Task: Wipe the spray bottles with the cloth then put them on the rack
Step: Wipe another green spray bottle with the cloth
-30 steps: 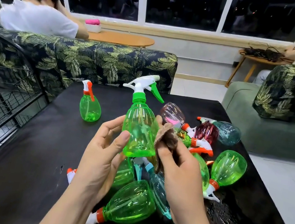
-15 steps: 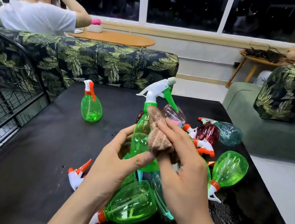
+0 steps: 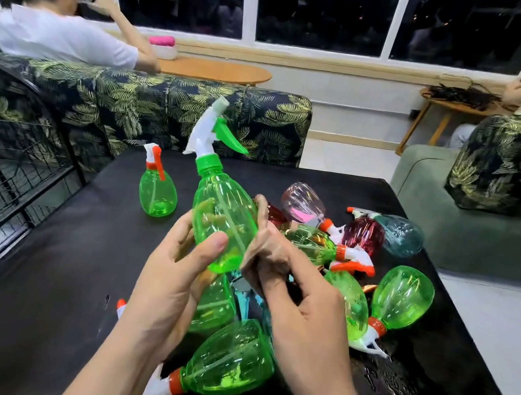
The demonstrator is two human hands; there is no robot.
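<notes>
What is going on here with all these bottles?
A person is wiping a clear green plastic spray bottle: the left hand grips its base, the right hand seems to press a brown cloth to its side. More plastic spray bottles lie heaped on the black table; one small green bottle stands apart, upright.

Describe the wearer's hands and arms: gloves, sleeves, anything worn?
Left hand and right hand are bare: no gloves, rings, watch or bands visible. Both forearms are uncovered down to the frame's bottom edge; no sleeve shows.
</notes>
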